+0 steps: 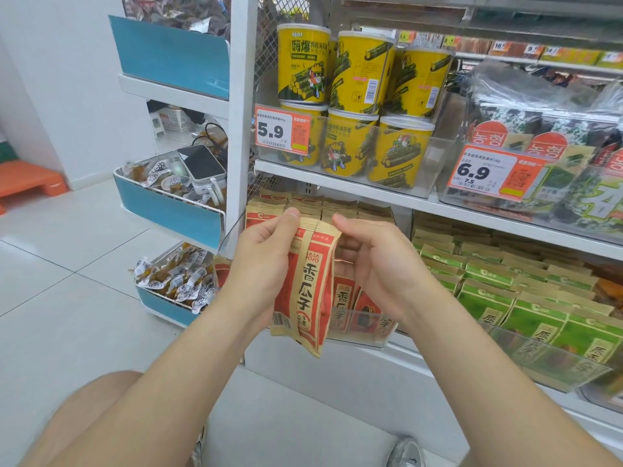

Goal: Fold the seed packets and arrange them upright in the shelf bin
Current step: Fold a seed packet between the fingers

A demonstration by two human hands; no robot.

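— Now, report hand status.

— My left hand (263, 261) is closed on the left edge of the seed packet (308, 288), thumb on the front near the top, fingers behind. My right hand (374, 264) has its thumb at the packet's top right corner, with the fingers curled behind. Both hands grip the same item.

— Packet position?

— Upright, printed face toward me, red with a tan strip down the centre. I hold it in the air in front of the shelf bin (371, 338), not inside it. I cannot tell whether it is one packet or two pressed together.

— Bin contents?

— It is a clear-walled bin on the lower shelf. Red packets (344, 294) stand upright at its front, just behind the one I hold. The back rows (337, 207) of the same kind stand deeper in, with only their tops showing.

— Adjacent items?

— To the right, green packets (539, 325) stand in rows. On the shelf above, yellow canisters (360, 72) are stacked two high behind a price tag (281, 131) reading 5.9. To the left, a blue side rack (175, 214) holds wrapped snacks (178, 281), and a flat grey device (202, 163) lies in its middle tray. My knee (94, 406) shows lower left and one shoe (406, 449) shows at the bottom edge.
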